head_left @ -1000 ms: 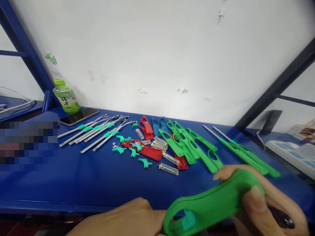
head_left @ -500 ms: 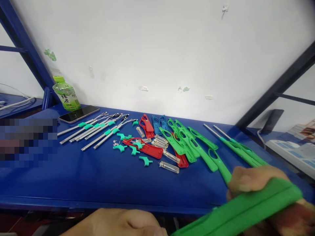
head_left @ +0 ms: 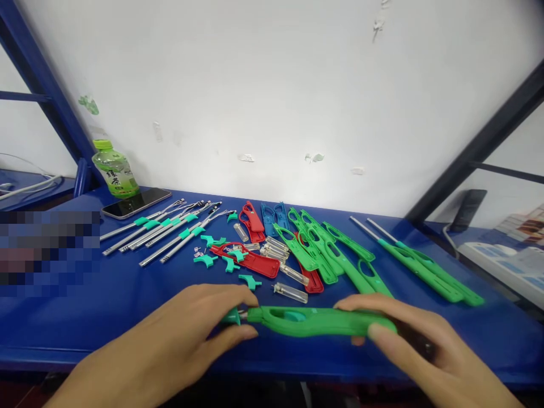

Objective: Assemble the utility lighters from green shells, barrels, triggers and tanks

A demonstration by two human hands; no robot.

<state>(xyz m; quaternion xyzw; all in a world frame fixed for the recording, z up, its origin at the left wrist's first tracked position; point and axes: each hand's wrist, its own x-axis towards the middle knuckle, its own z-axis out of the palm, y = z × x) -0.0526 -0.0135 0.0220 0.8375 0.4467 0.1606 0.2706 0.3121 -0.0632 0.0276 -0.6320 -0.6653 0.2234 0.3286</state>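
Observation:
A green long-necked lighter (head_left: pixel 314 323) lies level across both hands, above the front part of the blue table. At its neck end, my left hand (head_left: pixel 182 334) pinches around the metal tube and a teal collar (head_left: pixel 232 317); much of the tube is hidden by the hand. Fingers and thumb of my right hand (head_left: pixel 416 334) are closed on the handle's rounded end. Something dark with a small shiny spot shows under the right palm, too obscured to name. A teal trigger (head_left: pixel 294 316) sits in the lighter's finger opening.
Metal lighter tubes (head_left: pixel 170 232) with wires lie left. Teal triggers (head_left: pixel 250 281), clear fuel tanks (head_left: pixel 290 292) and red (head_left: pixel 259 263), blue (head_left: pixel 275 218) and green shells (head_left: pixel 348 241) spread mid-table. Two green lighters (head_left: pixel 425 272) lie right. A bottle (head_left: pixel 115 173) and phone (head_left: pixel 136 203) stand back left.
The lighter has come up from the lower right and turned level, its narrow end now in my left hand. The right hand has shifted left and down along with it.

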